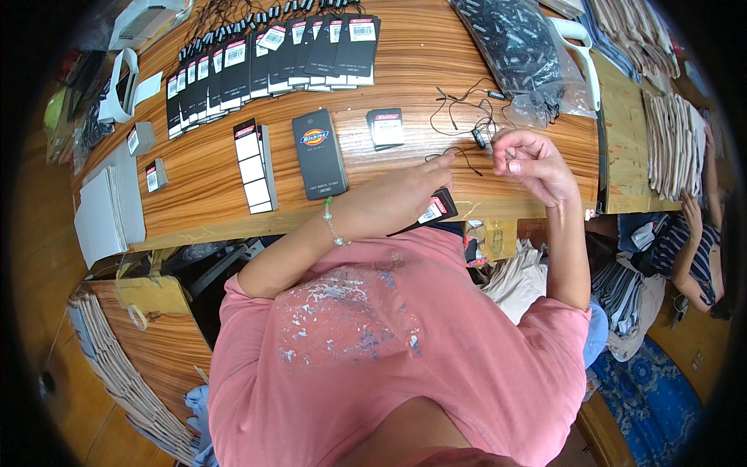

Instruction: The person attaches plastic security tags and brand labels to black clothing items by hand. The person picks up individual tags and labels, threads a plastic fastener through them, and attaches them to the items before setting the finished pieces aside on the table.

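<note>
My left hand point(412, 191), with a beaded bracelet at the wrist, reaches across my front. Its fingers are closed on a black hang tag point(442, 204) with a white label, partly hidden beneath the hand. To its right, my right hand point(539, 165) is raised with thumb and fingers pinched together. Whatever lies between those fingertips is too small to name. Several loose black tag strings point(476, 138) with small plastic ends lie just beyond both hands. Close by on the table are a stack of black tags point(320, 156), a smaller labelled stack point(385, 129) and a white-panelled label stack point(255, 167).
Finished-looking strung tags point(268, 58) fan out along the far left. A clear plastic bag point(517, 54) of black strings lies at far right beside a white handle-shaped object point(580, 58). Folded garments point(673, 144) stack at right, where another person's hand point(690, 212) rests near them.
</note>
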Action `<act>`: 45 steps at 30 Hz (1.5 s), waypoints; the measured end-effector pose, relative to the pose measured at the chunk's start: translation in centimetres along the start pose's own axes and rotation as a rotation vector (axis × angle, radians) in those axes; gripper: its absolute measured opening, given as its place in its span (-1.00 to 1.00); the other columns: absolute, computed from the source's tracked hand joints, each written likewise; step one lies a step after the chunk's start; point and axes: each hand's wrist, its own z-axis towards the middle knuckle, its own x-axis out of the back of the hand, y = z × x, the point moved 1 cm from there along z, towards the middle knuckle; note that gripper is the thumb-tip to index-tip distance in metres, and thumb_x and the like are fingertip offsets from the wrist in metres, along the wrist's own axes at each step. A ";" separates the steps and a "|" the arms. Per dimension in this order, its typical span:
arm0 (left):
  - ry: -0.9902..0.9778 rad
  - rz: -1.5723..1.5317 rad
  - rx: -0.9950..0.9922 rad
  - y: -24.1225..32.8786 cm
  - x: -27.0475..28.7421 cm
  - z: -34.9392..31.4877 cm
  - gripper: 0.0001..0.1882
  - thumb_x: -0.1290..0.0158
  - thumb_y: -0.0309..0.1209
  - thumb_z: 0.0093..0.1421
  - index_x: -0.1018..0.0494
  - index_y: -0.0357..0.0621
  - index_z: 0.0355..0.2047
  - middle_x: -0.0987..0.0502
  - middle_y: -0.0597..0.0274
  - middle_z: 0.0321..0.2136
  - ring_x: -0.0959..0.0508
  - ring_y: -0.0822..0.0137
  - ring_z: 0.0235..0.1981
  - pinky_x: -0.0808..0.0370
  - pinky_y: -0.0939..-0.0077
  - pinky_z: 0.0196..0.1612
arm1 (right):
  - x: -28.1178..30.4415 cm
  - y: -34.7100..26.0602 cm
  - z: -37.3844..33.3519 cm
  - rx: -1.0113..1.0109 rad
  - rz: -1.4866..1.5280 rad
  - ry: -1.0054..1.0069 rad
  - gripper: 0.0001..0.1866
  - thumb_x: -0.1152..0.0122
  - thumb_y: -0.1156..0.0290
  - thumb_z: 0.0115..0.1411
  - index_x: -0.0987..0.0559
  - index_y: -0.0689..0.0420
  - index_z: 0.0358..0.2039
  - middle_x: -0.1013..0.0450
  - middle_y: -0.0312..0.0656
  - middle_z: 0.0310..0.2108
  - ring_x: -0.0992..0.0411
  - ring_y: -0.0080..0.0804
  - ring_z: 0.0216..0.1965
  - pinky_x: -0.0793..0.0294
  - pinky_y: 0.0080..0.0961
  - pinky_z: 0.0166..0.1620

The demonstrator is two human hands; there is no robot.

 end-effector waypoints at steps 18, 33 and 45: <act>0.597 -0.704 0.032 0.8 5.9 -4.0 -0.76 0.09 -0.57 0.12 -0.25 -0.28 -0.17 -0.45 0.23 -0.38 -0.45 0.57 -0.30 -0.40 0.74 -0.25 | -0.8 2.0 2.0 0.476 -0.160 0.387 -0.89 -0.07 0.59 0.04 -0.50 0.27 -0.38 -0.40 -0.19 -0.40 -0.35 -0.50 -0.34 -0.34 -0.65 -0.23; 0.856 -0.529 0.006 2.5 7.3 -5.0 -0.70 0.05 -0.66 0.07 -0.22 -0.22 -0.18 -0.48 0.15 -0.36 -0.49 0.49 -0.30 -0.44 0.68 -0.24 | -14.0 0.3 5.4 0.875 -0.709 0.437 -0.87 -0.09 0.72 -0.10 -0.45 0.30 -0.47 -0.40 -0.22 -0.54 -0.35 -0.56 -0.52 -0.33 -0.68 -0.42; 0.873 -0.520 -0.006 3.0 7.1 -5.4 -0.73 0.03 -0.66 0.05 -0.24 -0.25 -0.21 -0.45 0.20 -0.33 -0.46 0.50 -0.29 -0.44 0.71 -0.26 | -15.1 0.8 6.6 1.157 -0.953 0.487 -0.77 -0.09 0.80 -0.22 -0.42 0.24 -0.50 -0.38 -0.19 -0.59 -0.31 -0.41 -0.60 -0.30 -0.59 -0.53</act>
